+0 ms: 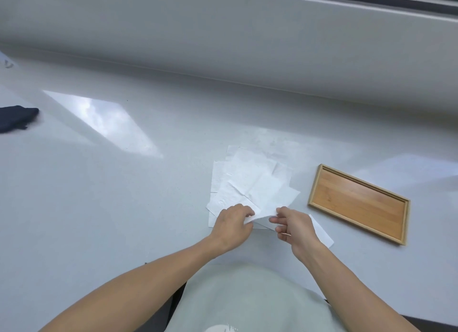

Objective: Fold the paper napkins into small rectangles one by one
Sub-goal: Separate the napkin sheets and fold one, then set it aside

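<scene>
Several white paper napkins [250, 180] lie unfolded and fanned over one another on the pale table, just ahead of me. The top napkin [266, 195] has its near edge lifted off the pile. My left hand [233, 226] pinches that edge at its left end. My right hand [293, 224] pinches the same edge a little to the right, thumb and forefinger closed on the paper. A corner of another white napkin [322, 232] sticks out from under my right wrist.
A shallow wooden tray [319, 183] lies slanted to the right of the pile, with nothing in it. A dark cloth [17, 117] rests at the far left edge. A low wall [223, 34] runs along the back of the table.
</scene>
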